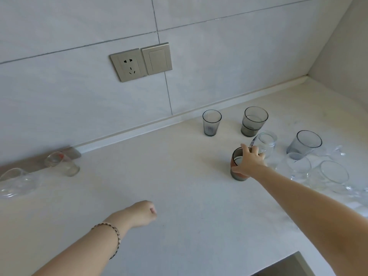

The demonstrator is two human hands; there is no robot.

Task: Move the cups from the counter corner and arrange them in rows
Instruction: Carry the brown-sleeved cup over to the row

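At 9 o'clock a small clear glass (pixel 63 164) stands by the wall. The left hand (pixel 142 213) is at 7 o'clock over the tabletop (pixel 179 196), its grip closed and empty. At 3 o'clock the right hand (pixel 250 161) has its grip around an orange-and-grey cup (pixel 238 176) standing on the tabletop. A ribbed grey glass (pixel 211 123) is at the cup's 11 o'clock.

Readable text: none anywhere in view.
Small clear glass (pixel 62 163), near the left edge of the worktop (pixel 179 188): a red print on its side, too blurred to read.
Wall socket (pixel 128 65): pin slots only, no lettering made out.
Switch plate (pixel 156 59): plain brushed face.
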